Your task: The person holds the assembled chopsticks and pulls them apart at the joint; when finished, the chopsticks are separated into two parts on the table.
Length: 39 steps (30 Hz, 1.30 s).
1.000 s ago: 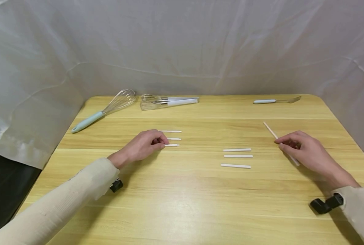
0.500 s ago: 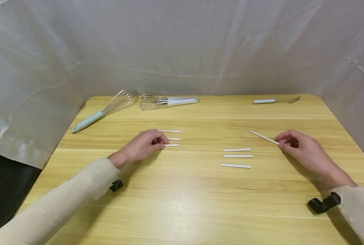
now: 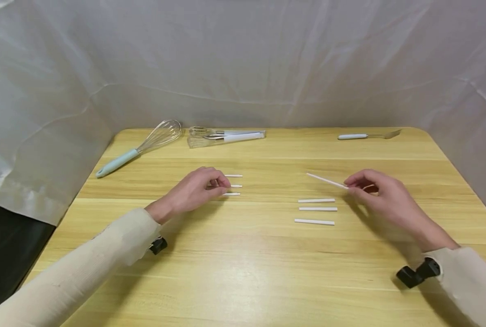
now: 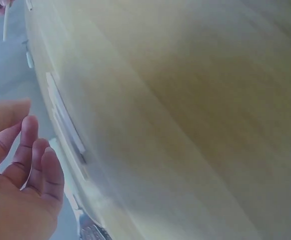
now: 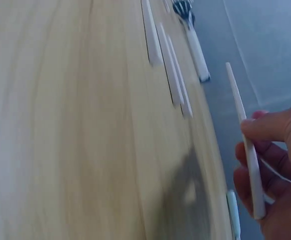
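Note:
Thumb and fingers of my right hand [image 3: 385,200] pinch a slim white stick [image 3: 326,180], raised above the right side of the table. In the right wrist view the held stick [image 5: 253,175] passes between thumb and fingers. Three white sticks [image 3: 318,209] lie in a loose row below and left of that hand. My left hand [image 3: 193,190] hovers with loosely curled fingers over three more white sticks [image 3: 233,194], hiding their left ends. The left wrist view shows nothing between its fingers [image 4: 25,145], and those sticks [image 4: 68,117] lie apart on the wood.
On the wooden table [image 3: 243,263] a whisk [image 3: 138,147] with a pale green handle lies at back left. Beside it are utensils in a clear wrapper [image 3: 226,137]. A fork-like utensil [image 3: 367,136] with a pale handle lies at back right. Grey sheeting [image 3: 243,59] rises behind.
My right hand has moved left with its stick, which has turned from steeply slanted to flatter, pointing left. My left hand has lifted slightly off the nearest stick.

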{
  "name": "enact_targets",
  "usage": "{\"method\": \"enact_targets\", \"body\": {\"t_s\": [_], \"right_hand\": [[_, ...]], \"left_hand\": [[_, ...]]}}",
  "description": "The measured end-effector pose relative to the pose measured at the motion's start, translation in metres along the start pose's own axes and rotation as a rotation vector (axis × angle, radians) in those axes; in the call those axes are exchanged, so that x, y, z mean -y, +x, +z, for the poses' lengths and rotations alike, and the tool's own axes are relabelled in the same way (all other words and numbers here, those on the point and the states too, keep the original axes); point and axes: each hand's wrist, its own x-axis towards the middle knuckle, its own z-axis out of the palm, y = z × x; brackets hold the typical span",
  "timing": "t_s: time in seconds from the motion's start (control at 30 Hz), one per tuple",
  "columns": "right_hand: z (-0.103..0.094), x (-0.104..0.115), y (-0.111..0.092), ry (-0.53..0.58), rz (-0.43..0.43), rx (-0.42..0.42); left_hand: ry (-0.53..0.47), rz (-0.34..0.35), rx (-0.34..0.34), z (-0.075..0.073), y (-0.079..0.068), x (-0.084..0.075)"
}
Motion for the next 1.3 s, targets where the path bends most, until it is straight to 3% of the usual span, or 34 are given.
{"method": "enact_targets", "body": {"t_s": [0.2,0.37,0.67,0.9,1.03,1.17,1.3], "right_hand": [[0.016,0.024,0.005,0.079,-0.180,0.004],[0.029,0.043,0.008,0.109,-0.238,0.023],[0.044,0.073,0.008,0.155,-0.291,0.082],[0.055,0.086,0.011,0.189,-0.341,0.113],[0.060,0.090,0.013,0.197,-0.353,0.132],[0.061,0.091,0.013,0.184,-0.330,0.132],[0.061,0.089,0.012,0.183,-0.252,0.147]], "left_hand": [[-0.012,0.049,-0.002,0.003,0.003,-0.012],[-0.035,0.061,0.023,0.009,0.005,-0.021],[-0.099,0.075,0.071,0.022,0.005,-0.042],[-0.057,0.159,0.090,0.034,0.005,-0.055],[-0.004,0.199,0.076,0.039,0.004,-0.059],[0.005,0.196,0.040,0.040,0.003,-0.060],[-0.031,0.178,-0.009,0.040,0.002,-0.061]]}}
